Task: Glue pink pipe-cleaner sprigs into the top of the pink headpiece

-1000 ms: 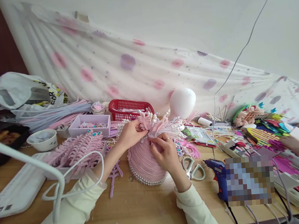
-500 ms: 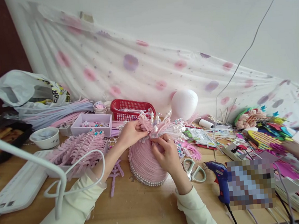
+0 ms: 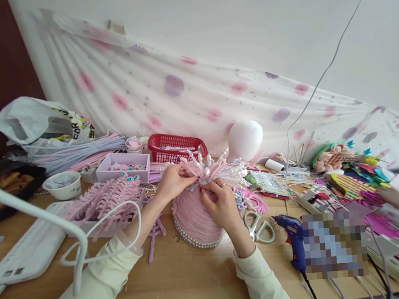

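In front of me stands a domed pink headdress [image 3: 194, 216] wound with fuzzy pipe cleaners, a string of pearl beads round its lower edge. Pink fuzzy loops and sprays of white pearls [image 3: 234, 170] fan out from its top. At the upper left of the dome, my left hand [image 3: 175, 181] pinches a pink fuzzy loop [image 3: 191, 169] between thumb and fingers. My right hand [image 3: 221, 203] is closed at the front of the top, its fingertips pressed together at the base of the decoration; what lies between them is too small to make out.
Scissors [image 3: 259, 227] and a blue glue gun [image 3: 292, 239] lie right of the headdress. A red basket [image 3: 176, 144], a lilac box [image 3: 123, 169] and pink fuzzy pieces [image 3: 107, 203] stand left and behind. A white stand arm [image 3: 79, 251] crosses the near left. Another person's hand [image 3: 393, 196] is far right.
Both hands stay at the top of the headdress with only slight finger shifts. The view has moved a little; nothing has been let go.
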